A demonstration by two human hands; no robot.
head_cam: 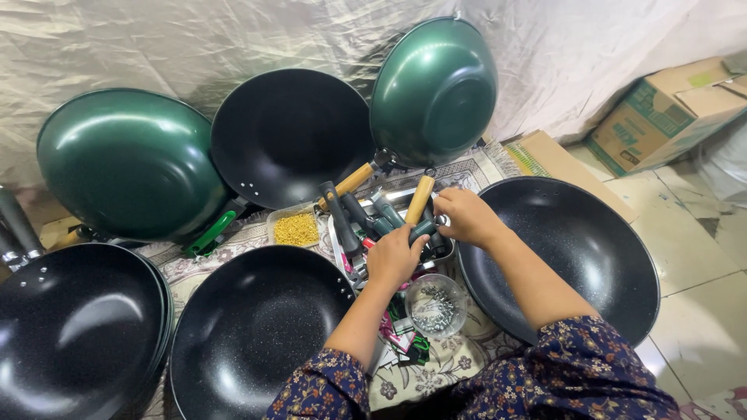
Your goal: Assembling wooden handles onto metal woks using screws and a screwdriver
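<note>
My left hand [394, 255] grips the dark green metal end of a wooden-handled pan handle [420, 199]. My right hand [467, 215] pinches the same handle's metal end from the right, beside a black wok [576, 249]. Both hands hover over a tray of several loose handles [366, 218]. A clear bowl of small screws [436, 306] sits just below my hands.
Green woks [128, 159] [433, 89] and black woks [288, 132] [253, 330] [74, 327] stand or lie around on a patterned mat. A small tray of yellow pieces [296, 229] sits left of the handles. Cardboard boxes [669, 109] lie on the tiled floor at right.
</note>
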